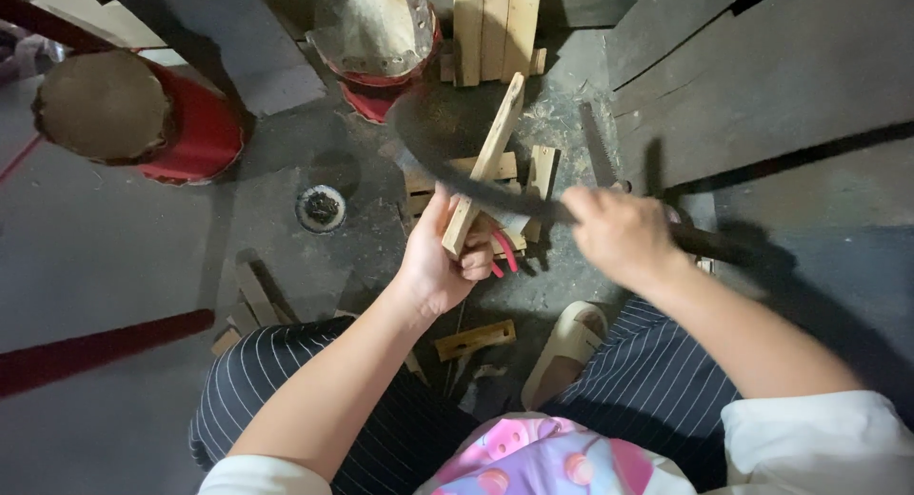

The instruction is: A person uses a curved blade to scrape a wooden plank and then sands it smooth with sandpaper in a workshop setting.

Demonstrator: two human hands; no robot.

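A pale wooden stick (486, 162) is gripped at its lower end by the left hand (446, 262), tilted upward over the grey concrete floor (114, 257). A dark curved blade (447, 143) is held by its handle in the closed right hand (619, 233), its edge laid across the stick. Short wooden offcuts (474, 340) are scattered beneath, near a beige sandal (568, 343). A red drum (133, 114) is stood well apart.

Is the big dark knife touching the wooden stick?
Cannot tell. In the head view the blurred dark blade crosses the wooden stick held by the left hand; contact unclear.
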